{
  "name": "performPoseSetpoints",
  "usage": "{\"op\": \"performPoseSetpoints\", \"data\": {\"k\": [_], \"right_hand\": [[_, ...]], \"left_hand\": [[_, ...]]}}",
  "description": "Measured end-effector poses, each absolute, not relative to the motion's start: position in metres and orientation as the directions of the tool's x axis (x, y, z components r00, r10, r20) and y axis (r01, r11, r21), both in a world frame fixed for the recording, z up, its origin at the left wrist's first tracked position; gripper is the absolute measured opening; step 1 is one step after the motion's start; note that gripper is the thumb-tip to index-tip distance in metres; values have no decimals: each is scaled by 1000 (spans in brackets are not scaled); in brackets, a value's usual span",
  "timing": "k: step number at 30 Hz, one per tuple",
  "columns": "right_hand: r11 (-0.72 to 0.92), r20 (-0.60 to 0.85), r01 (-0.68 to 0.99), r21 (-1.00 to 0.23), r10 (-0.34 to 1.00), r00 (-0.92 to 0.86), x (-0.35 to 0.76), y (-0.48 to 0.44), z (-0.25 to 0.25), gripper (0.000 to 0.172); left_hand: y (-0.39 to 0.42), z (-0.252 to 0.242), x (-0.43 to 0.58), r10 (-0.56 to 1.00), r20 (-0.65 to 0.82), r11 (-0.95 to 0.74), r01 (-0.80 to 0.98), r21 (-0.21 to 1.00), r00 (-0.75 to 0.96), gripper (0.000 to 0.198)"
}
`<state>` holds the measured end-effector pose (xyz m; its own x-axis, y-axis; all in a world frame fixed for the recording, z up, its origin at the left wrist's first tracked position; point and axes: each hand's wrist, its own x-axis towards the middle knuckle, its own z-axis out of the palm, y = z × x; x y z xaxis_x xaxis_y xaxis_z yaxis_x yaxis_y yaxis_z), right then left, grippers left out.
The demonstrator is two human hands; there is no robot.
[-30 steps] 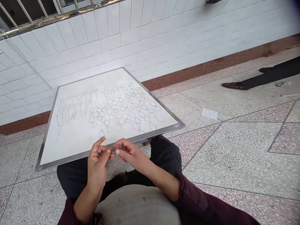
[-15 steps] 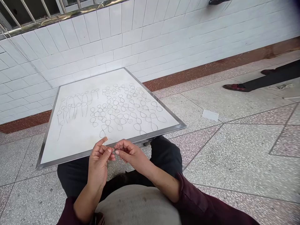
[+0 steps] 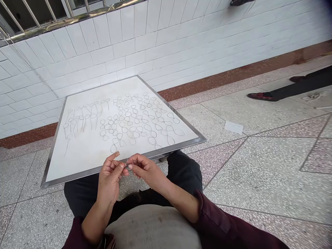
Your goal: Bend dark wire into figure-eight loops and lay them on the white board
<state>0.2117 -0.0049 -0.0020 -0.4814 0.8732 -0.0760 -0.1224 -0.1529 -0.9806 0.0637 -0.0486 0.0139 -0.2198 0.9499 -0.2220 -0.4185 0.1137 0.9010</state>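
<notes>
Here, thin wire loops (image 3: 113, 148) on a white, steel-rimmed board (image 3: 77, 176)

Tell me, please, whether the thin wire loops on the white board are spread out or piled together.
Spread out: the thin wire loops lie in rows across the metal-framed white board, with no heap visible.

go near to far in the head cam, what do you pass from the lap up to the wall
beige cloth over the lap → left hand and right hand → white metal-edged board → thin wire loops → brown skirting → white tiled wall → metal railing
</notes>
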Motion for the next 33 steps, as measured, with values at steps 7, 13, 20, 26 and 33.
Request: {"op": "performPoseSetpoints", "data": {"k": [7, 13, 20, 26, 33], "right_hand": [[-190, -105, -111, -976, 847, -521, 210, -5, -8, 27], [-144, -78, -93, -985, 861, -503, 209, -5, -10, 19], [-26, -30, 16, -1000, 873, -488, 210, -6, -8, 13], [186, 103, 138, -973, 881, -461, 212, -6, -8, 11], [53, 61, -30, -998, 907, -417, 207, -8, -11, 14]], "left_hand": [[-49, 14, 61, 953, -211, 113, -392, 913, -216, 45], [-48, 14, 60, 968, -169, 100, -336, 937, -184, 46], [-47, 10, 54, 977, -161, 121, -266, 956, -136, 45], [-48, 6, 51, 986, -119, 99, -170, 980, -115, 45], [-46, 2, 60, 942, -49, -82, -369, 926, -332, 44]]}}
